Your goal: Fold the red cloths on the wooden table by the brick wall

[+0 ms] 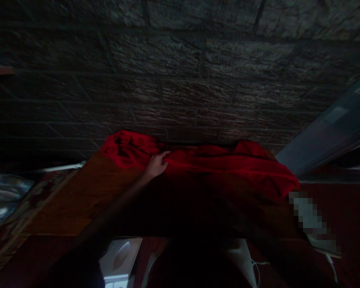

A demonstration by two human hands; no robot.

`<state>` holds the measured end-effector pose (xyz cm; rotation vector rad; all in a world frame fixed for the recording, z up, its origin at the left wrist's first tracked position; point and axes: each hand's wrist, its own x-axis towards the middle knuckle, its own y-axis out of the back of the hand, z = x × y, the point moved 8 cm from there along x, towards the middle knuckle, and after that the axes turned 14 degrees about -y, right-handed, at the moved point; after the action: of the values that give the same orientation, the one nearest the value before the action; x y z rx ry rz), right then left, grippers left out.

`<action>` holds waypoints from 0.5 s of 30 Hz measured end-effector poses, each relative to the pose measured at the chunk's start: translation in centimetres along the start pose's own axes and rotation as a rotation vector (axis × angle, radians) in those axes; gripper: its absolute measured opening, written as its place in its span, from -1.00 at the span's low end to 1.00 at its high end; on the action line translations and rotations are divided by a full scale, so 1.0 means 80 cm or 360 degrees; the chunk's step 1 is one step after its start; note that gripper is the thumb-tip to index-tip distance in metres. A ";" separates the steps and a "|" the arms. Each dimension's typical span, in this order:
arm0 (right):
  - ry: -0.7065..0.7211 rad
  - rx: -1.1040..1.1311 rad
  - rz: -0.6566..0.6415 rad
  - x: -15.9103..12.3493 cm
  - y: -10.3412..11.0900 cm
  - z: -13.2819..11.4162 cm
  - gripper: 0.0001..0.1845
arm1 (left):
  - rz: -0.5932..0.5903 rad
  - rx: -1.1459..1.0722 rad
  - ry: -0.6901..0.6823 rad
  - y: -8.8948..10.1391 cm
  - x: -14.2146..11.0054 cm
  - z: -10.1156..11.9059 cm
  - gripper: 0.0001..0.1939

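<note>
A long, bunched red cloth [204, 161] lies across the far side of a brown wooden table [69, 200], close to the wall. Its left end is crumpled into folds, and its right end hangs at the table's right edge. My left hand [157, 165] is on the cloth left of its middle, with the thumb and fingers closed around a fold. Deep shadow covers the near part of the table and my right arm. I cannot make out my right hand in that darkness.
A dark stone-block wall [180, 92] rises behind the table. At right stands a grey panel [327, 124], with a blurred-out flat object [312, 220] below it. A white box [120, 258] sits below the near edge. A patterned rug [33, 204] and a glossy packet [6, 196] lie left.
</note>
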<state>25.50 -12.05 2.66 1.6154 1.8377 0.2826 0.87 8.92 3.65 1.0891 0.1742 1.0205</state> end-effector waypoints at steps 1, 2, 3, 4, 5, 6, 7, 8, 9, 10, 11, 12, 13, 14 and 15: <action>-0.0012 0.0012 -0.0012 -0.004 -0.006 0.005 -0.70 | -0.0065 0.0166 0.0017 -0.004 -0.006 0.001 -0.36; -0.0026 0.0033 -0.0023 -0.006 -0.013 0.007 -0.68 | -0.0126 0.0326 0.0029 -0.007 -0.011 0.004 -0.34; -0.0037 0.0056 -0.0030 -0.007 -0.020 0.007 -0.67 | -0.0186 0.0478 0.0029 -0.010 -0.013 0.008 -0.32; -0.0043 0.0077 -0.0036 -0.006 -0.026 0.005 -0.65 | -0.0242 0.0612 0.0017 -0.012 -0.014 0.013 -0.30; -0.0044 0.0091 -0.0031 -0.005 -0.031 0.002 -0.64 | -0.0292 0.0718 -0.0007 -0.013 -0.013 0.019 -0.29; -0.0042 0.0094 -0.0016 -0.004 -0.034 -0.002 -0.64 | -0.0331 0.0792 -0.0037 -0.014 -0.010 0.025 -0.29; -0.0034 0.0088 0.0003 -0.003 -0.036 -0.005 -0.66 | -0.0366 0.0834 -0.0069 -0.015 -0.007 0.030 -0.30; -0.0025 0.0082 0.0022 -0.003 -0.036 -0.007 -0.68 | -0.0389 0.0852 -0.0090 -0.015 -0.003 0.033 -0.32; -0.0019 0.0077 0.0034 -0.003 -0.035 -0.008 -0.70 | -0.0397 0.0853 -0.0085 -0.015 0.000 0.033 -0.34; -0.0017 0.0072 0.0037 -0.004 -0.033 -0.007 -0.71 | -0.0381 0.0839 -0.0052 -0.014 0.002 0.031 -0.36; -0.0011 0.0064 0.0024 -0.005 -0.031 -0.004 -0.71 | -0.0337 0.0809 0.0002 -0.012 0.003 0.026 -0.38; 0.0008 0.0048 0.0007 -0.007 -0.028 0.000 -0.70 | -0.0269 0.0763 0.0063 -0.009 0.003 0.021 -0.39; 0.0037 0.0025 -0.0007 -0.009 -0.024 0.004 -0.69 | -0.0187 0.0705 0.0117 -0.008 0.001 0.016 -0.41; 0.0070 -0.0001 -0.0016 -0.011 -0.021 0.010 -0.67 | -0.0109 0.0645 0.0165 -0.007 -0.002 0.011 -0.42; 0.0084 -0.0026 -0.0008 -0.013 -0.017 0.017 -0.66 | -0.0051 0.0590 0.0203 -0.008 -0.005 0.006 -0.42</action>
<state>25.22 -13.67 1.19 1.6058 1.8738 0.3399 1.28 8.23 3.24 1.3503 0.4982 1.0537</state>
